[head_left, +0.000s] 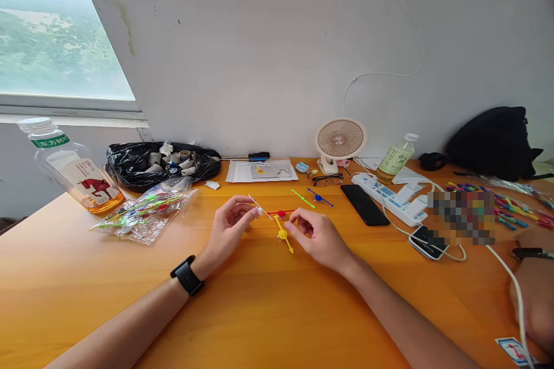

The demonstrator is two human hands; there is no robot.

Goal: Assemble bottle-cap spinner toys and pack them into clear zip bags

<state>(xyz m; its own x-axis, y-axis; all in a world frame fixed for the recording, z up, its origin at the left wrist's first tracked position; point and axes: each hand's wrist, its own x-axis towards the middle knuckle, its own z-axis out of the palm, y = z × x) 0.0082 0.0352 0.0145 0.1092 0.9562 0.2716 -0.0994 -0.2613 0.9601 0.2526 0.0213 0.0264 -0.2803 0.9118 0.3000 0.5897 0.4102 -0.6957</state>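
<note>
Between the thumb and fingers of my left hand (234,223) is a slim white arrow spinner (259,211), held tilted. My right hand (318,236) has its fingers curled, thumb and index tips close together beside a yellow arrow spinner (283,234); whether they hold anything small I cannot make out. A red arrow spinner (281,214) sits just behind the yellow one, between my hands. Farther back on the wooden table (242,305) are a green arrow (303,198) and a blue arrow spinner (319,198).
At left stand a large tea bottle (82,170), a clear bag of arrows (145,207) and a black bag (162,167). Behind are a fan (340,141) and glasses (328,180). A phone (365,204), power strip (389,199) and another person's arm (534,288) are right.
</note>
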